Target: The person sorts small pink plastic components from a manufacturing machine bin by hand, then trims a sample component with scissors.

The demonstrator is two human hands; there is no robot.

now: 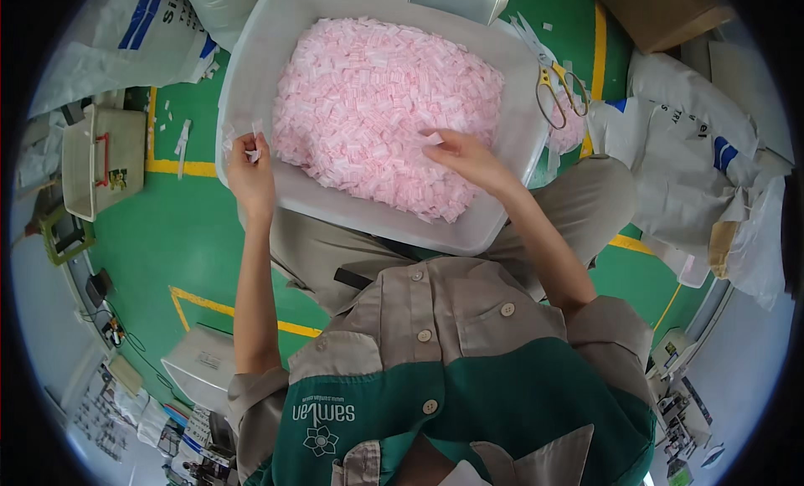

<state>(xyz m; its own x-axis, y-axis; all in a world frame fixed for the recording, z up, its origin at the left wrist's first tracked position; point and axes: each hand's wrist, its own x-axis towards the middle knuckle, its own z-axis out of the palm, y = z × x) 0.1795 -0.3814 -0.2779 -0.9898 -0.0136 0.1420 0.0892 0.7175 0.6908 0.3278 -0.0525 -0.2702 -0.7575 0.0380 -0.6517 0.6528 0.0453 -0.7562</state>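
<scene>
A large white plastic tub in front of me is heaped with small pink-and-white packets. Over the tub's left rim, my left hand is closed, with small whitish packets pinched between thumb and fingers. My right hand reaches over the right part of the heap. Its thumb and fingertips pinch one small pale packet. Both forearms come up from my sides.
Scissors with yellow-and-black handles lie right of the tub, beside a clear bag of pink packets. White sacks stand at right, another sack at far left. A grey bin is at left, a cardboard box at upper right.
</scene>
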